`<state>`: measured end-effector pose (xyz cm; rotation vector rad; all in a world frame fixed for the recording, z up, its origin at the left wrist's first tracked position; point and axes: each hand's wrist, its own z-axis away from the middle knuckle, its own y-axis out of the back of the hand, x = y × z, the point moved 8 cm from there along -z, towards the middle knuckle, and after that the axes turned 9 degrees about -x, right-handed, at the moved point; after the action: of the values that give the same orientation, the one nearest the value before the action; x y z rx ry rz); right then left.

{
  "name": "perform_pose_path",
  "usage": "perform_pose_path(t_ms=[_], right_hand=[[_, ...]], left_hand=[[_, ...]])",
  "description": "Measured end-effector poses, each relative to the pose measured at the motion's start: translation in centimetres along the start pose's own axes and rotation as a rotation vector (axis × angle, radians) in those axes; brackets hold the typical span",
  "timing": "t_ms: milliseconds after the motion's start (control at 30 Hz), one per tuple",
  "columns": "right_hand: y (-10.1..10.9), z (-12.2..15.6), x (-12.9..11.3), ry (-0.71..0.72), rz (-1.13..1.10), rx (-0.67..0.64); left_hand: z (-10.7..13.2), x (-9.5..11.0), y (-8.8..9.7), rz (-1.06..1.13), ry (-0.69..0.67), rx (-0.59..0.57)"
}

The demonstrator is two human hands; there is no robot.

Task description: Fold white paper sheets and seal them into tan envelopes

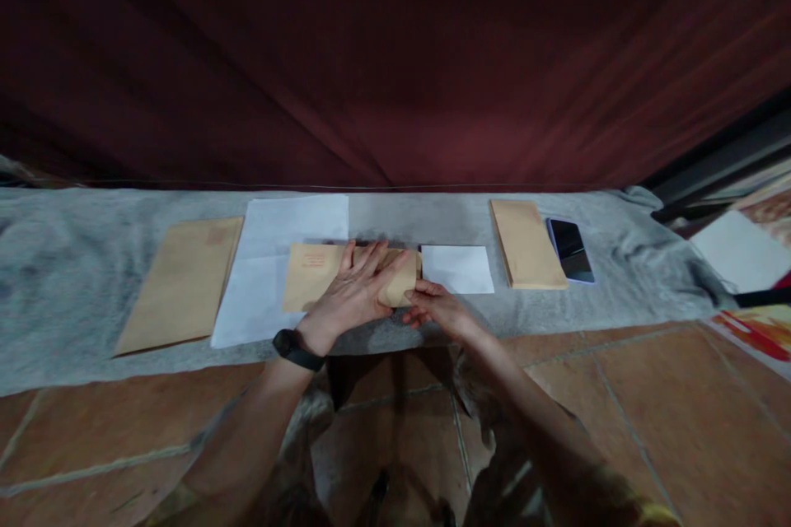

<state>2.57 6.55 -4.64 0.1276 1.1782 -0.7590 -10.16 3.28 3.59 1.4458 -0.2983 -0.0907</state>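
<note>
A small tan envelope with red print lies near the middle of the grey cloth, its left part over white paper sheets. Across its middle, my left hand rests palm down with fingers spread, hiding part of it. A black band is around that wrist. My right hand has its thumb and fingers closed on the envelope's right end, which curls up; its fingertips are partly hidden. Just to the right lies a white paper piece, beside the envelope's end.
Grey cloth covers the long narrow surface. On the left is a larger brown envelope. To the right lie a stack of small tan envelopes and a phone. A dark red curtain hangs behind; tiled floor shows below.
</note>
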Motion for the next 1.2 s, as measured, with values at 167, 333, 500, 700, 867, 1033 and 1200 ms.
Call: perform_pose_path(t_ms=[167, 333, 500, 700, 867, 1033, 1200], right_hand=[[-0.4, -0.1, -0.4, -0.014, -0.011, 0.01], [-0.6, -0.3, -0.6, -0.007, 0.01, 0.006], [-0.4, -0.3, -0.6, -0.012, -0.001, 0.014], [-0.3, -0.4, -0.9, 0.037, 0.03, 0.012], [0.3, -0.6, -0.8, 0.074, 0.037, 0.037], [1.2, -0.9, -0.2, 0.08, -0.007, 0.05], [1.8, -0.5, -0.4, 0.082, -0.008, 0.066]], left_hand=[[0.0, 0.0, 0.1, 0.008, -0.026, -0.004], [0.0, 0.0, 0.7, 0.002, -0.044, 0.02], [-0.3, -0.4, 0.4, 0.058, -0.027, 0.0], [-0.4, -0.8, 0.5, 0.06, -0.019, -0.01], [-0.2, -1.3, 0.6, 0.05, -0.016, -0.006], [-0.6, -2.1, -0.5, 0.094, 0.024, -0.079], [-0.8, -2.7, -1.0, 0.123, 0.049, -0.092]])
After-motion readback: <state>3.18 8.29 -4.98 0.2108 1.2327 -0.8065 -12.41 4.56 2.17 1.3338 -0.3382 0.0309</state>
